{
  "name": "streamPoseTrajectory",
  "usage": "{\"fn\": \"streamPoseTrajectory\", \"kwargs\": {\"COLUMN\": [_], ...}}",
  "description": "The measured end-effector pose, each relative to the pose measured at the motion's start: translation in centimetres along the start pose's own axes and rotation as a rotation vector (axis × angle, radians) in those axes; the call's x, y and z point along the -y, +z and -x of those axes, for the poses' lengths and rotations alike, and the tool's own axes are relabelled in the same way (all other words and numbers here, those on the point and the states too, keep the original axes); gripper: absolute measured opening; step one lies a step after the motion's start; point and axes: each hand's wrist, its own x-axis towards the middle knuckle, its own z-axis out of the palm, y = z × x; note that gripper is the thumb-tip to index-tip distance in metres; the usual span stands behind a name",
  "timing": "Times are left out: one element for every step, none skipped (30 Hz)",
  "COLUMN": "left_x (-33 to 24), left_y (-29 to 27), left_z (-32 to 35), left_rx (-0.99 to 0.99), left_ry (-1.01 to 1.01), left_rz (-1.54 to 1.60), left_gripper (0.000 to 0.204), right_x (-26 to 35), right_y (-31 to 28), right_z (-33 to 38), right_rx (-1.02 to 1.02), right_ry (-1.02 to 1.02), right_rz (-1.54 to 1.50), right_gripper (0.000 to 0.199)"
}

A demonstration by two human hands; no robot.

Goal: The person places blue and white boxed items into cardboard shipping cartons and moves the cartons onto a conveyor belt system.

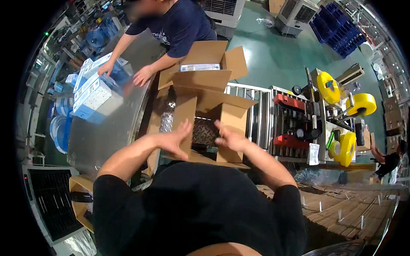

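Note:
An open cardboard box (232,112) stands in front of me with its flaps raised. Through it a dark diamond-patterned metal surface (206,132) shows. My left hand (177,138) is at the box's left flap, fingers spread, holding nothing. On the opposite side my right hand (230,137) is by the right flap, its fingers apart and nothing between them. Whether either hand touches the cardboard I cannot tell. Just beyond stands a second open box (200,79) with a blue-and-white package (200,67) inside.
Across the metal table (100,143) a co-worker (181,27) reaches toward blue-and-white cartons (96,96). To the right are a roller conveyor (260,115) and a taping machine with yellow tape rolls (328,87). Flattened cardboard (341,209) is stacked at lower right.

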Motion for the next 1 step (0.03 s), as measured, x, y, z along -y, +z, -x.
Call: {"fn": "streamPoseTrajectory", "kwargs": {"left_x": [0.03], "left_y": [0.36], "left_z": [0.52], "left_rx": [-0.011], "left_ry": [-0.019], "left_rz": [0.017], "left_gripper": [0.126], "right_x": [-0.38], "right_y": [1.55], "right_z": [-1.48], "right_rx": [0.128], "right_ry": [0.132], "right_rz": [0.178], "right_gripper": [0.078]}}
